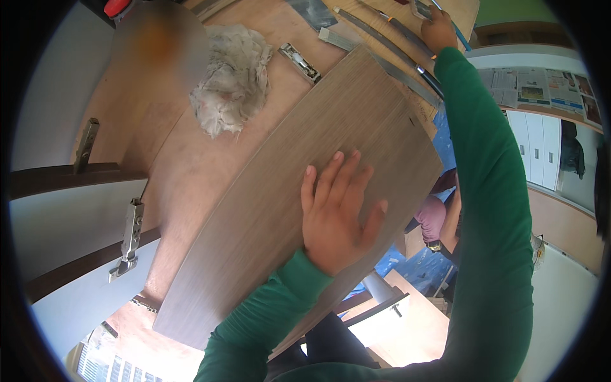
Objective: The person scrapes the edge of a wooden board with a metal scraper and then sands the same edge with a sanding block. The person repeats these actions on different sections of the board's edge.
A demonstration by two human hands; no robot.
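My left hand [337, 213] lies flat, palm down and fingers spread, on a long grey-brown wood-grain panel [280, 191] that rests slanted across a plywood table top [184, 159]. My right arm in a green sleeve stretches to the far end of the table. There my right hand [438, 28] is curled among tools, next to a thin blue stick [459, 35] and a small metal part [420, 9]. Whether its fingers hold anything is hidden.
A crumpled white rag [232, 76] and a metal hinge [299, 62] lie beyond the panel. Long metal files [382, 35] lie at the far end. White cabinet doors with hinges [130, 235] stand to the left. Newspapers [541, 86] cover a surface at the right.
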